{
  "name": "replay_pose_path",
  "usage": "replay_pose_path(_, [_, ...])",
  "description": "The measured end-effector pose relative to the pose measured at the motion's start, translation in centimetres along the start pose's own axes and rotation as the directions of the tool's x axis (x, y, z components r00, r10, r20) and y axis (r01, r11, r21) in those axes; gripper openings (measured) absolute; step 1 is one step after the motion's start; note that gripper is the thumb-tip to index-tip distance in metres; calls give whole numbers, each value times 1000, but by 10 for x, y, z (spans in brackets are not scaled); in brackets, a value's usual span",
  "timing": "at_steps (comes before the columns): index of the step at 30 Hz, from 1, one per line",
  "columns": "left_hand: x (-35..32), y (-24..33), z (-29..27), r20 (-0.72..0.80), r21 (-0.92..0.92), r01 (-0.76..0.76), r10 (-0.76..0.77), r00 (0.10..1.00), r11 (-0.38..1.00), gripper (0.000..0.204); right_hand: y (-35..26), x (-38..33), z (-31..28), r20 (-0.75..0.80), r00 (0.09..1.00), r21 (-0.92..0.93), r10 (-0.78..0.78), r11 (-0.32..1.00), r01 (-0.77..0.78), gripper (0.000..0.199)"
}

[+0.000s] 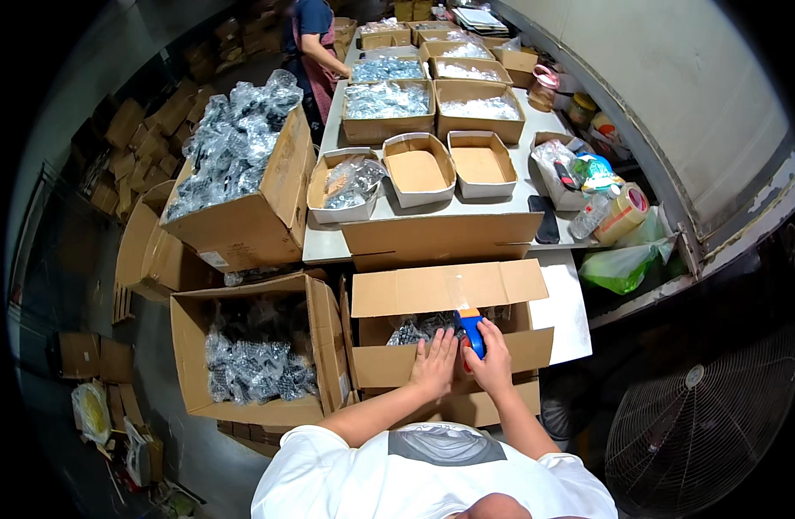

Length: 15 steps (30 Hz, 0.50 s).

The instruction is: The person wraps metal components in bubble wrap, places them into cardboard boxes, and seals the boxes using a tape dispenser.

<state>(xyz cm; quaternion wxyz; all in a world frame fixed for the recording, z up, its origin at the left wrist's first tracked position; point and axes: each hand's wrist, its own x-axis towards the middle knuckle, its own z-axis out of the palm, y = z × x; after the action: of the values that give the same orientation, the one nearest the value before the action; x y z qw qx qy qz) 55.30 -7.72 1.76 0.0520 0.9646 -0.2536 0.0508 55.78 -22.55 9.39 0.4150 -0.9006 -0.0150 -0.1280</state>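
Note:
In front of me stands a cardboard carton (397, 365) with its flaps partly folded in. Through the gap between the flaps show dark items in clear plastic wrap (419, 329). My right hand (491, 362) is closed around a blue tape dispenser (474, 333) with an orange head, which meets the edge of the far flap (406, 292). A strip of clear tape seems to run up that flap from the dispenser. My left hand (434, 367) lies flat on the near flap, fingers stretched, just left of the dispenser; it holds nothing.
Open cartons of plastic-wrapped items (259, 372) (242, 147) stand at my left. On the table beyond are shallow trays (419, 164), several filled boxes (389, 130), a black phone (544, 221) and tape rolls (624, 212). A large fan (700, 424) is at the right. A co-worker (315, 52) stands far left of the table.

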Motion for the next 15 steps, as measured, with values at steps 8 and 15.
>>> replay_pose_path(8, [40, -20, -17, 215, -99, 123, -99, 972, 987, 112, -8, -1, -1, 61, 998, -40, -14, 999, 16, 53])
replay_pose_path(15, [49, -22, -24, 280, -74, 120, -94, 955, 990, 105, -8, -5, 8, 85, 995, -113, 51, 993, -41, 55])
